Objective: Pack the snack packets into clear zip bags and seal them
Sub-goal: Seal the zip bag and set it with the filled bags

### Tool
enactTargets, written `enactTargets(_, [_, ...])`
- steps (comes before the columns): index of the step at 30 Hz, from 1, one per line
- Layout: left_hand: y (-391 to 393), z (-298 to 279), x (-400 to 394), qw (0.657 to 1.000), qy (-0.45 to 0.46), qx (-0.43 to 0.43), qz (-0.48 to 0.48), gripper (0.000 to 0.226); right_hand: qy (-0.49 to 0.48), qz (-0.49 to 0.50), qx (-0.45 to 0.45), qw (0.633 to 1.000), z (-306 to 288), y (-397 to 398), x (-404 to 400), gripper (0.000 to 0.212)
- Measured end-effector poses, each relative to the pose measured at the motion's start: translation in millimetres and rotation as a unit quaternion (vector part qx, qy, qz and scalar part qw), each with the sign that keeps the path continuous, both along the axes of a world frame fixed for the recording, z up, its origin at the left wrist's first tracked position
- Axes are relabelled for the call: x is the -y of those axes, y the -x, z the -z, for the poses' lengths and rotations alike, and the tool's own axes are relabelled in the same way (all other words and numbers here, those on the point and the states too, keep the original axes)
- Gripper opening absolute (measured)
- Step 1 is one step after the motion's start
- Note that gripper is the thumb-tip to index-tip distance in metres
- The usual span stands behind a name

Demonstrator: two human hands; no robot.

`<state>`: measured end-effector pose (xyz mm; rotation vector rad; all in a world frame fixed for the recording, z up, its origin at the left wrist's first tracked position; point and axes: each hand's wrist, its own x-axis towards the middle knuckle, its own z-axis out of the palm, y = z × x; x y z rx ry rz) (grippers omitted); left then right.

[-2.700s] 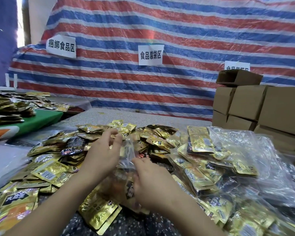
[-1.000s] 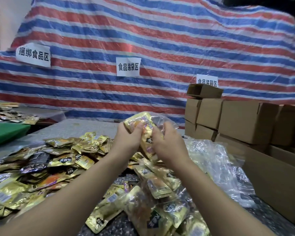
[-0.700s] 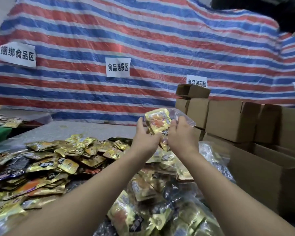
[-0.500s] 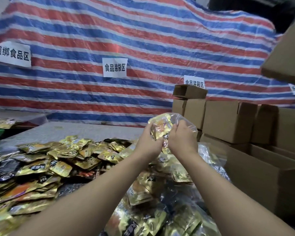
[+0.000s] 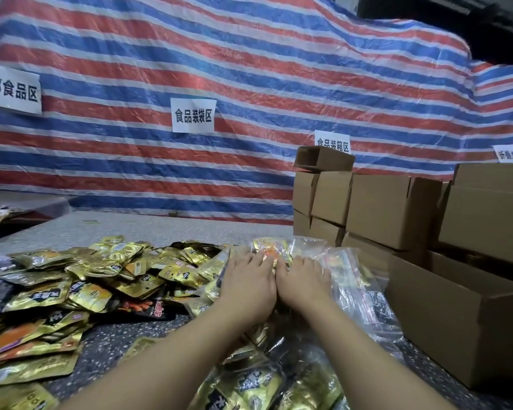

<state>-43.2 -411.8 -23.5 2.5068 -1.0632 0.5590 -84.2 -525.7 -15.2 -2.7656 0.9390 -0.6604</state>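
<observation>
A clear zip bag (image 5: 271,249) filled with gold snack packets lies on the heap at the middle of the table. My left hand (image 5: 248,281) and my right hand (image 5: 304,281) lie side by side on top of it, fingers stretched forward and pressing it down. Most of the bag is hidden under my hands. Loose gold and black snack packets (image 5: 95,279) spread across the left of the table. Empty clear zip bags (image 5: 348,273) pile up just right of my hands. More filled bags (image 5: 264,386) lie between my forearms.
Closed cardboard boxes (image 5: 382,208) are stacked at the right. An open box (image 5: 456,315) stands at the table's right edge. A striped tarp (image 5: 249,69) with white signs hangs behind. Bare grey tabletop (image 5: 131,227) shows beyond the packets.
The filled bag, held up in the air by both hands before, has come down onto the heap. Both hands now lie flat on it instead of gripping it.
</observation>
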Motion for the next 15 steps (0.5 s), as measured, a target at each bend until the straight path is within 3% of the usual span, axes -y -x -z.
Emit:
enactTargets(4, [-1.4,-0.7,-3.7,1.0,-0.016,-0.008,0.007,0.053,-0.017,-0.007,-0.011,1.0,-4.8,3.4,-1.3,0.068])
enactTargets(9, [-4.5,-1.6,-12.2,0.998,0.009,-0.043,0.037,0.053,0.002,0.004,0.054,0.999,-10.9,11.0,-12.4,0.072])
enactTargets(15, [-0.8,-2.5,-34.0,0.996,0.061,-0.052,0.043,0.047,0.077,-0.043,0.132,0.987,-19.3,23.7,-26.9,0.045])
